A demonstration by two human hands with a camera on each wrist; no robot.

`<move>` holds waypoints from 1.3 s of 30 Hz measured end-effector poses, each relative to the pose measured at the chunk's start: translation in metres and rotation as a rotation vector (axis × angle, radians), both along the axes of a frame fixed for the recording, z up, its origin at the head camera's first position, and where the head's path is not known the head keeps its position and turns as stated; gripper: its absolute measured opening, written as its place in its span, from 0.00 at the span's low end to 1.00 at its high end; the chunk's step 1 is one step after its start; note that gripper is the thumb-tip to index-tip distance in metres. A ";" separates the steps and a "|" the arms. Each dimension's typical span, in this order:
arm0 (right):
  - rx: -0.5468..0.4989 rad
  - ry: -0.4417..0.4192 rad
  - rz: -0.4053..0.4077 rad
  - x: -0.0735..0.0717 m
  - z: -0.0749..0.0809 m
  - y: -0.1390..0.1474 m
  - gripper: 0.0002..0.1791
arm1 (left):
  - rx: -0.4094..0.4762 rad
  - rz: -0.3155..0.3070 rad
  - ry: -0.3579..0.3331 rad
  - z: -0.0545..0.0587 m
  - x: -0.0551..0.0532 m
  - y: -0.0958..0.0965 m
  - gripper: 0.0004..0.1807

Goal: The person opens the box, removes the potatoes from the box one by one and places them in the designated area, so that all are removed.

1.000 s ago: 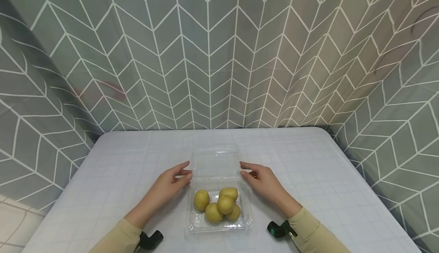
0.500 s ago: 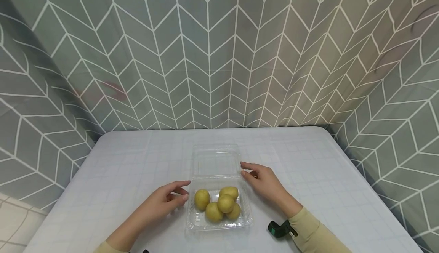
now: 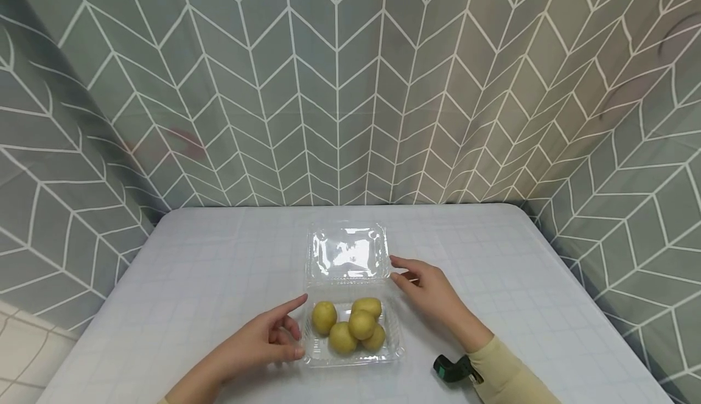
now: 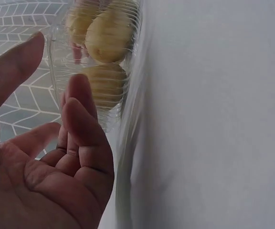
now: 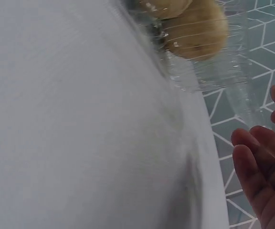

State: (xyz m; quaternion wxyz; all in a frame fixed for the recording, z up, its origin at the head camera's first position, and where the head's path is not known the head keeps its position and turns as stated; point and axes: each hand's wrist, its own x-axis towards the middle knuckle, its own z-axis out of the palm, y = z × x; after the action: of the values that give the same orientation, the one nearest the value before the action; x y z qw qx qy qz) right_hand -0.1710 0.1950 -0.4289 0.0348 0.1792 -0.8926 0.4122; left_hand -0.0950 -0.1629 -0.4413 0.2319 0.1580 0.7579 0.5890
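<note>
A clear plastic clamshell container [image 3: 356, 361] sits on the table with its lid [image 3: 323, 270] raised at the back. Inside the base several yellow-brown round potatoes [image 3: 342, 338] lie heaped, one on top of the others. My left hand [image 3: 257, 343] is at the base's left side, thumb and index spread apart, the other fingers loosely bent; the left wrist view shows the fingertips beside the ribbed wall [image 4: 56, 62]. With thumb and index at the lid's right edge, my right hand [image 3: 429, 288] holds it. In the right wrist view, the lid corner [image 5: 254, 117] lies among the fingertips.
A white cloth with a faint grid covers the table [image 3: 219, 258]. Grey curtains [image 3: 350, 87] with white chevron lines stand behind and at both sides. A black device [image 3: 451, 369] is strapped at the right wrist.
My left hand has left the lid's left edge and come down to the base's left side, its thumb and index spreading. The lid has tilted and now glares; the right hand stays at its edge.
</note>
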 end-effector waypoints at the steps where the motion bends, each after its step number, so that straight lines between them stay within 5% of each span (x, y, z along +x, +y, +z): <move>1: -0.007 0.014 0.005 0.001 0.002 0.002 0.23 | 0.004 -0.003 0.004 -0.001 0.000 0.000 0.51; 6: -0.052 0.071 0.056 0.008 0.011 0.007 0.22 | 0.027 -0.028 0.017 -0.003 0.000 0.000 0.52; 19: 0.060 0.189 0.482 0.033 0.020 -0.015 0.24 | 0.057 -0.048 0.044 -0.004 0.002 0.000 0.52; 30: 0.177 0.111 0.550 0.035 0.016 -0.027 0.31 | 0.033 -0.065 0.013 -0.007 0.001 -0.001 0.54; 39: 0.216 0.200 0.606 0.031 0.013 -0.031 0.29 | 0.043 -0.050 -0.008 -0.007 0.003 0.000 0.54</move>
State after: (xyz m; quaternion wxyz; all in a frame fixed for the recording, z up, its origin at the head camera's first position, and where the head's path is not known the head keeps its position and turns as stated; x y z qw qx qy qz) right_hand -0.1398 0.1639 -0.4159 -0.0210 0.4786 -0.8294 0.2874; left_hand -0.0922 -0.1626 -0.4479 0.2461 0.1796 0.7399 0.5998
